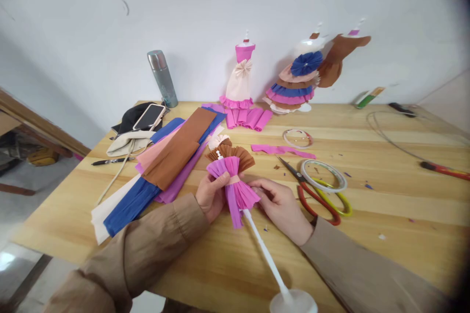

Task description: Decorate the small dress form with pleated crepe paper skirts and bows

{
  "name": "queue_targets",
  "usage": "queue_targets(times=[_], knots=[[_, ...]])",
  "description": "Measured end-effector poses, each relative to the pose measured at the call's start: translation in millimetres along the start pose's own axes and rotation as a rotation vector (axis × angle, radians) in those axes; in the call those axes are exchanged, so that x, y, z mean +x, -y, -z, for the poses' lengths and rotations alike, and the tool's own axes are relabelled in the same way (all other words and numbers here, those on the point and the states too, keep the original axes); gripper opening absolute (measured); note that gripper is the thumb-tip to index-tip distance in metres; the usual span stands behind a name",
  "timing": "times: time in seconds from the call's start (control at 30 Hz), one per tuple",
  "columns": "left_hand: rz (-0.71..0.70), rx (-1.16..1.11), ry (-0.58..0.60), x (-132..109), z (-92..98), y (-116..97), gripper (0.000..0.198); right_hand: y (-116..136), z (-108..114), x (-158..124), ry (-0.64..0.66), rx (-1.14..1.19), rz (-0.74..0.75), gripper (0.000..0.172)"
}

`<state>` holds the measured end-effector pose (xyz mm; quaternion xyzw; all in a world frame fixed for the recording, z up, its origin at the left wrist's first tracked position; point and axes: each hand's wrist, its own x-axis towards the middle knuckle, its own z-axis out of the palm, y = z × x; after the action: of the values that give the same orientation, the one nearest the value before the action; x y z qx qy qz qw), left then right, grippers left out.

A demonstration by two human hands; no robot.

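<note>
A small dress-form mannequin on a white stand point(267, 253) lies tilted toward me, its round base near the table's front edge. Pleated pink crepe paper point(244, 196) and a purple strip wrap its body, with a pale peach band at the waist. Behind its neck fans out brown pleated paper point(242, 155). My left hand point(212, 194) is closed around the wrapped body, thumb against the band. At the right edge of the pink paper, my right hand point(282, 204) has its fingers pinched together; its fingertips are partly hidden.
Scissors point(318, 203) and a tape roll point(341, 181) lie to the right. Folded crepe paper point(176, 156), a phone point(149, 116) and a pen point(113, 161) are at left. Against the wall stand a thermos point(163, 78) and dressed mannequins point(240, 78).
</note>
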<state>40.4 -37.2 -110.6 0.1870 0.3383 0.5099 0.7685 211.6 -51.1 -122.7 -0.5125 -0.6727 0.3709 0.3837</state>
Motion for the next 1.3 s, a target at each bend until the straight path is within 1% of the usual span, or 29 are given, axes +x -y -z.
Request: queue_targets(times=[0.17,0.4,0.57,0.7,0.87,1.03,1.3], knots=[[0.004,0.003,-0.003,1,-0.7,-1,0.048,0,1,0,-0.018,0.034,0.007,0.024],[0.009,0.011,-0.039,0,-1.4,-1,0.04,0,0,0,-0.002,0.038,0.009,0.022],[0.023,0.002,-0.03,0,-2.2,-2,0.042,-1,0,0,-0.02,0.054,-0.015,0.022],[0.018,0.018,-0.006,0,-2.3,-2,0.043,-4,-1,0,-0.051,0.147,-0.097,0.025],[0.031,-0.001,0.011,1,2.5,-2,0.05,-7,0,1,-0.086,0.283,-0.196,0.03],[0.078,-0.02,0.061,3,6.8,-6,0.047,-7,0,1,-0.113,0.367,-0.233,0.03],[0.084,-0.027,0.113,5,7.1,-9,0.048,-6,3,2,-0.129,0.456,-0.245,0.028]])
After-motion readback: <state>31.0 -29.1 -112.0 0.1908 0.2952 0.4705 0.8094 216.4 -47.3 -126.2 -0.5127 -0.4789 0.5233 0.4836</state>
